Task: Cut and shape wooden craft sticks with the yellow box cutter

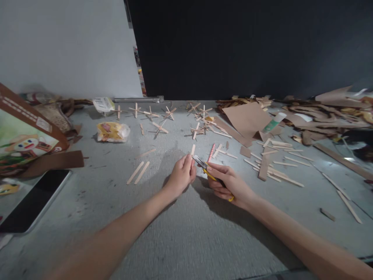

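Note:
Between the pinched fingers of my left hand [182, 172] a wooden craft stick [193, 149] points up and away from me. My right hand [229, 182] is closed round a yellow and black utility knife [211, 175]. The knife's blade end meets the stick close to my left fingertips; whether it cuts into the wood is too small to tell. Just beyond my right hand lies a red and white striped straw [211, 152], beside a few crossed sticks [217, 151]. Two loose craft sticks [142, 173] rest side by side to the left of my left hand.
Several star-shaped stick assemblies [160, 126] stand along the back. Loose sticks [279, 177], brown cardboard [246, 120] and a green and white glue stick [274, 123] lie to the right. At left are a phone [36, 200], a wrapped snack [112, 132] and a printed bag [27, 134].

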The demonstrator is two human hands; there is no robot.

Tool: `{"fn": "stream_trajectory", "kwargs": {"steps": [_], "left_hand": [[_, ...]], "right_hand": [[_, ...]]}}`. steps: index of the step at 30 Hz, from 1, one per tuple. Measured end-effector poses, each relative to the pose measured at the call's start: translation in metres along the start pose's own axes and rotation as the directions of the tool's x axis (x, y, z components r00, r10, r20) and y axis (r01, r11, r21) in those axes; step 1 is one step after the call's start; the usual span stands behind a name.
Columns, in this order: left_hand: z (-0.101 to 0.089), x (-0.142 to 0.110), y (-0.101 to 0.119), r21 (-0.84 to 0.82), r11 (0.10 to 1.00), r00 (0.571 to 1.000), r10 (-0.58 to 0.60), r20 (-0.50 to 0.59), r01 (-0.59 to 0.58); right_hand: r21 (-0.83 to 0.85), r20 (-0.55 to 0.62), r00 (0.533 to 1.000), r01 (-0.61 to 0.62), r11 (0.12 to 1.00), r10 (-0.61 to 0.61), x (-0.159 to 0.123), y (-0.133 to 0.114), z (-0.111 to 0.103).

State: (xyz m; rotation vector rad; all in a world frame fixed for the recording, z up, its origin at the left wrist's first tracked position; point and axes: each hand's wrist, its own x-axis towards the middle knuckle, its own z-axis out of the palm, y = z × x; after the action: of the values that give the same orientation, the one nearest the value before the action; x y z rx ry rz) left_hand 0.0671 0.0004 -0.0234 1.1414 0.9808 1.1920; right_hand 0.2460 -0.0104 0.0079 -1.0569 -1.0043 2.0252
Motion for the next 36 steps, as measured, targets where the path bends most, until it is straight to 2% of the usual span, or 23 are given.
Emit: {"fn": "stream_trajectory", "kwargs": {"steps": [10,17,23,30,36], "left_hand": [[-0.0005,-0.0002,0.0014,-0.039,0.999,1.000,-0.004,0.025,0.005],[-0.0007,0.0000,0.0052,-0.136,0.990,0.996,-0.022,0.084,0.033],[-0.0031,0.0002,0.0076,-0.150,0.986,0.990,-0.050,0.129,0.070],[-0.0004,-0.0012,0.0031,0.005,1.000,1.000,0.016,0.025,-0.016],[0.0015,-0.0043,0.0077,0.135,0.988,0.995,0.087,-0.050,-0.080]], "right_hand": [[0.034,0.031,0.999,-0.027,0.999,0.026,0.0028,0.0002,-0.0036],[-0.071,-0.034,0.999,0.034,0.997,-0.036,-0.0003,-0.0004,0.0015],[-0.110,-0.068,0.996,0.052,0.993,-0.059,-0.0023,-0.0011,0.0032],[-0.059,-0.024,1.000,-0.010,0.998,0.009,-0.0037,-0.0050,-0.0009],[-0.004,0.010,0.999,-0.032,0.999,0.032,-0.0045,-0.0070,-0.0036]]}}
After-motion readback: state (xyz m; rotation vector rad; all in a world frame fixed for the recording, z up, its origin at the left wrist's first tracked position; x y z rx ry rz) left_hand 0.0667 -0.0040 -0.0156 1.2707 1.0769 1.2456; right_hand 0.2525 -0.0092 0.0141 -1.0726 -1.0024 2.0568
